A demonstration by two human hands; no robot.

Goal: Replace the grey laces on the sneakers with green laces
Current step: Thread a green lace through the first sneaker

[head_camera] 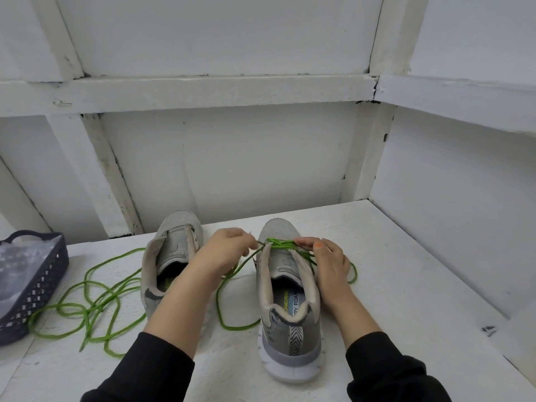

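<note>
The left hand (224, 250) pinches the green lace (278, 243) in a narrow grip, holding it taut just beside the right sneaker (287, 314). Across from that grip, the right hand (330, 262) rests on the crossings, probably steadying them; I cannot tell whether it pinches. Beyond the grip's left, the left sneaker (174, 245) stands unlaced, with a second lace (95, 297) loose on the bench (406, 285).

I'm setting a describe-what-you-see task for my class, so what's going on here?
A person is threading a green lace into the sneaker on the right. The left hand pinches the lace near the front eyelets; the right hand lays its fingers over the crossings. Only the front eyelets are laced. The other sneaker stands unlaced, with loose green lace beside it near a dark basket.
</note>
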